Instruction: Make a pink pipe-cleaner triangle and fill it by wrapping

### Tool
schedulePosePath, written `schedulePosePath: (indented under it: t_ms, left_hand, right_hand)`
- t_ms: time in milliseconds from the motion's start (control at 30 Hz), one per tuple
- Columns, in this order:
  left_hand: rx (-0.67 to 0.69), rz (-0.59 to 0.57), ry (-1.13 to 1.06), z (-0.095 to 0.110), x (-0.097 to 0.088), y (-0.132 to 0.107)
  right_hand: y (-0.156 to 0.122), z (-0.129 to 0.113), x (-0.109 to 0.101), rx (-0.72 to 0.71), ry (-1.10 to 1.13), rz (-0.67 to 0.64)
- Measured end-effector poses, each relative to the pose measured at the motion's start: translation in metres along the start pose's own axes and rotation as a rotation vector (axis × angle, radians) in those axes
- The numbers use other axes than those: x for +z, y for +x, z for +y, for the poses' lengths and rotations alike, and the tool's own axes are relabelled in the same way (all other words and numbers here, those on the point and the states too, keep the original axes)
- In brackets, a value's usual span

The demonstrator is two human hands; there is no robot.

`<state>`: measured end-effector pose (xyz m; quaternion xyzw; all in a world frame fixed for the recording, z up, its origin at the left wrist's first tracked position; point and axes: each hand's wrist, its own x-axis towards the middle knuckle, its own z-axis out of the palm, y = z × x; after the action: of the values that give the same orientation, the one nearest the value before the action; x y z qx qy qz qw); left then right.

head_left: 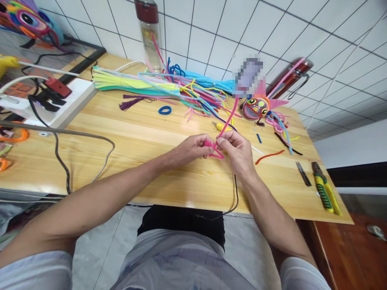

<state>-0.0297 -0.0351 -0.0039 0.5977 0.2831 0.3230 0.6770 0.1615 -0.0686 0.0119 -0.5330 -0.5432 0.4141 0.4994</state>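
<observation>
Bending step, apparently: left hand (190, 152) pinching looped end of pink pipe cleaner (230, 117), right hand (241, 152) gripping straight length, above mid-counter (184, 181). Next bend likely wants left firm, right guiding.

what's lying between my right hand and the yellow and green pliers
In the head view, past your right hand: a white strip, an orange-red stem, then small snips before the pliers.
</observation>
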Motion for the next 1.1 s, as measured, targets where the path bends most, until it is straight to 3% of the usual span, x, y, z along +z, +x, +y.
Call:
schedulePosePath:
  t_ms: [667, 1100]
  left_hand:
    - [-0.025, 0.070, 0.066, 0.0010, -0.0002, -0.0008]
    - [-0.005, 0.132, 0.142, 0.0011, 0.0004, -0.0004]
  right_hand:
    - [-0.0028, -0.0038, 0.0017, -0.039, -0.018, -0.017]
    - [-0.0067, 0.0022, 0.0038, -0.178, -0.137, 0.045]
